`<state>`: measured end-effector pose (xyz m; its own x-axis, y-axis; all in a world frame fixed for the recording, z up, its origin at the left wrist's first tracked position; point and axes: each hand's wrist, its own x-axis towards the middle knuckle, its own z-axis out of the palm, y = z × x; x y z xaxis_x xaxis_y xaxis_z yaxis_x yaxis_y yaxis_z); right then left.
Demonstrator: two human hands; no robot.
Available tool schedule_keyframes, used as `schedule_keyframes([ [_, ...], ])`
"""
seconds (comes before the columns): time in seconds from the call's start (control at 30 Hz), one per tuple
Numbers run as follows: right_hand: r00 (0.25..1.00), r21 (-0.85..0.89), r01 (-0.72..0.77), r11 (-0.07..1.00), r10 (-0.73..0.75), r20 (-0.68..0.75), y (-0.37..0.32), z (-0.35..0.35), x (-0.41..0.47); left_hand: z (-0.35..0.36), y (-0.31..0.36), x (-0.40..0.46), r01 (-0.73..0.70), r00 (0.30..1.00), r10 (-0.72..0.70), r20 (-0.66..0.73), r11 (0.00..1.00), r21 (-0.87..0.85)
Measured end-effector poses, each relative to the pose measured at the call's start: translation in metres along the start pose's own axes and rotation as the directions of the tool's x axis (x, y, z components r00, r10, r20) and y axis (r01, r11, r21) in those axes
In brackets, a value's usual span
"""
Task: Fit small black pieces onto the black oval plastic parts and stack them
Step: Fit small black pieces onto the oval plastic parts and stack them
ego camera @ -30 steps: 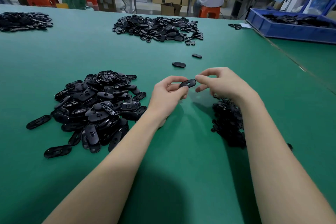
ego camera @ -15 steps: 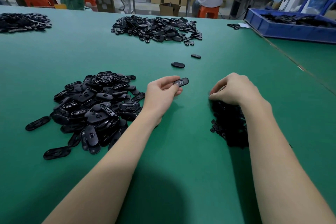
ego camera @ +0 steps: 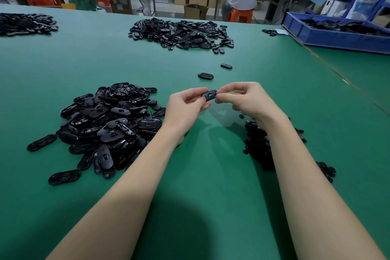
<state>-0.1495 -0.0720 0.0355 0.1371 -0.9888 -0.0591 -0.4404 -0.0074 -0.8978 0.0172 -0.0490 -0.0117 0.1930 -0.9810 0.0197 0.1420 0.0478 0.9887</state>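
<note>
Far left, back of green table (ego camera: pixel 211 175): partial heap of black parts (ego camera: pixel 25 24), unchanged from 0.5 s ago.

Left of centre: large pile of black oval parts (ego camera: pixel 109 124), loosely heaped, a few strays (ego camera: pixel 64 177) lying flat at its near-left edge. Same layout as earlier frame.

Left hand (ego camera: pixel 185 110): raised just off table, fingers curled, thumb and fingertips gripping left end of one black oval part (ego camera: pixel 209 94). Held 0.5 s ago as well; now lifted slightly and angled toward right hand.

Black oval part: in the air between both hands, tilted, opening in its face visible. Not touching table.

Right hand (ego camera: pixel 247 101): 0.5 s ago down on pile of small black pieces (ego camera: pixel 261 145), knuckles up. Now brought across to meet left hand, thumb and index fingertips pinched at right end of oval part. Small piece between those fingertips: cannot tell, too small and hidden. Other fingers curled.

Beyond hands: two single oval parts (ego camera: pixel 205 76), (ego camera: pixel 226 66) lying flat, well apart from piles. Behind them, second big heap (ego camera: pixel 181 34). No shift in any of these.

Far right: blue bin (ego camera: pixel 329 37) holding black parts, at table edge.
</note>
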Motion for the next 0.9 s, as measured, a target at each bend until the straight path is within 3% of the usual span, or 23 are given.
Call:
schedule_keyframes([
  [0.4,0.998,-0.066,0.026,0.997,-0.03,-0.056,0.003,0.007,0.007,-0.007,0.006,-0.001,-0.062,0.998,0.057,0.038,0.987,0.151],
  [0.57,0.989,-0.123,0.098,0.988,-0.11,-0.098,0.005,0.013,0.011,-0.009,0.005,-0.001,-0.044,0.998,0.035,0.05,0.983,0.179],
  [0.77,0.991,-0.106,0.094,0.99,-0.103,-0.088,0.007,0.015,0.013,-0.009,0.006,-0.002,-0.023,0.998,0.012,0.066,0.985,0.17],
  [0.9,0.991,-0.081,0.077,0.994,-0.085,-0.102,0.006,0.015,0.011,-0.008,0.008,-0.002,0.028,0.996,-0.034,0.079,0.997,0.073],
])
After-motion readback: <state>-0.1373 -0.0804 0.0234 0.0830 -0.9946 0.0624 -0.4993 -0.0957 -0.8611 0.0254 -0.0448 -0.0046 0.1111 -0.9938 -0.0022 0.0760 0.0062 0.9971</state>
